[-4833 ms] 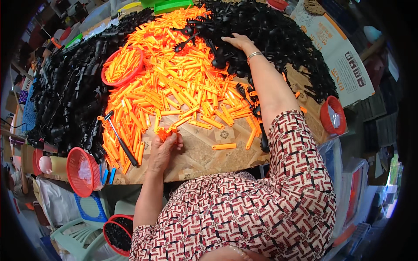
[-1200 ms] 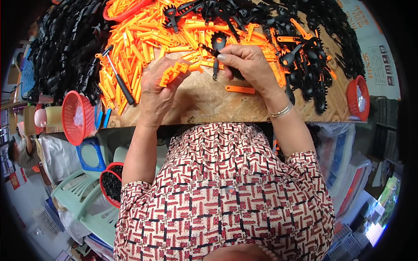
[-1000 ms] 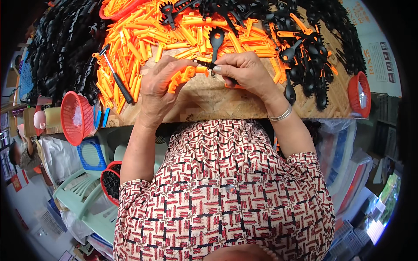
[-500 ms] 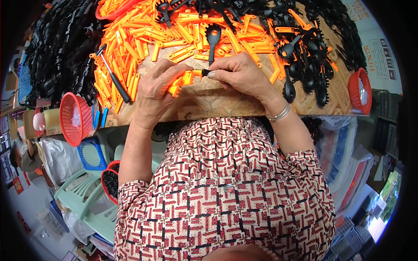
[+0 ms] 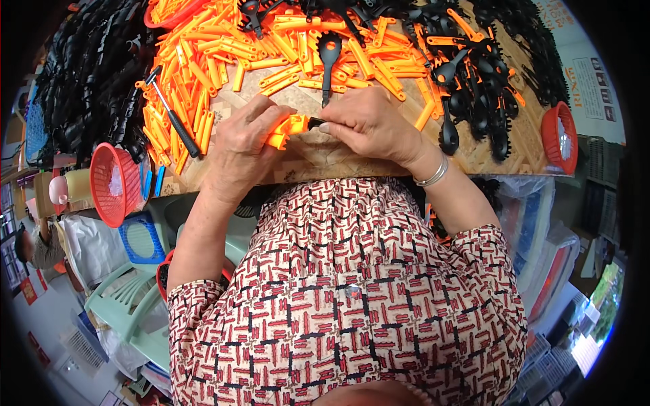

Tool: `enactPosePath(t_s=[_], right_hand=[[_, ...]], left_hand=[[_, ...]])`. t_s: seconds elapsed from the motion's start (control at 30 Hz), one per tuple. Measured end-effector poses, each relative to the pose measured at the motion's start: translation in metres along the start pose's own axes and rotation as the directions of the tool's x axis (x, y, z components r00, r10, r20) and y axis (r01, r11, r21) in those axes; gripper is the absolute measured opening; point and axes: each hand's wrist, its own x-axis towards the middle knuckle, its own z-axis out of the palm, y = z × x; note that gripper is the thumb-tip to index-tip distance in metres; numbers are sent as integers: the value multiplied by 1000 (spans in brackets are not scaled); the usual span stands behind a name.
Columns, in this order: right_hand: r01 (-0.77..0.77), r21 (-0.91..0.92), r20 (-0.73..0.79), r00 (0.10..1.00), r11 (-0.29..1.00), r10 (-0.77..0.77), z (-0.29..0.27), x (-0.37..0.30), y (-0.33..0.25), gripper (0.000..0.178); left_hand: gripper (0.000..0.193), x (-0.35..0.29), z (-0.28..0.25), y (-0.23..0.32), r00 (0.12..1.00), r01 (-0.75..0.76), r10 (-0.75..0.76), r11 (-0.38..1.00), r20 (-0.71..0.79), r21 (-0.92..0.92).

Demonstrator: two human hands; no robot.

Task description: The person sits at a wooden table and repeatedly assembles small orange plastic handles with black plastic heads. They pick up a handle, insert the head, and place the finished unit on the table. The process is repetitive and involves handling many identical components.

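Orange pieces (image 5: 292,126) in curled left hand (image 5: 242,137)

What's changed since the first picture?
The right hand has come back from the black heap toward the body and now pinches a black part by the orange pieces in the left hand. The left hand still grips orange pieces; the hammer still lies on the orange heap.
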Motion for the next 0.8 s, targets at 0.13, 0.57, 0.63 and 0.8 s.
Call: enactPosePath(t_s=[0.13, 0.57, 0.63, 0.8], right_hand=[[-129, 37, 76, 989, 991, 126, -6, -1, -8, 16], [-440, 218, 140, 897, 871, 418, -2, -18, -20, 16], [-371, 143, 113, 927, 918, 357, -1, -21, -18, 15], [-615, 478, 340, 788, 627, 514, -3, -22, -28, 15]], left_hand=[[31, -7, 9, 2, 1000, 13, -13, 1000, -25, 26], [36, -3, 2, 3, 996, -8, 14, 998, 93, -64], [35, -4, 2, 3, 996, -18, 23, 998, 87, -55], [33, -12, 6, 8, 989, -151, 151, 989, -13, 2]])
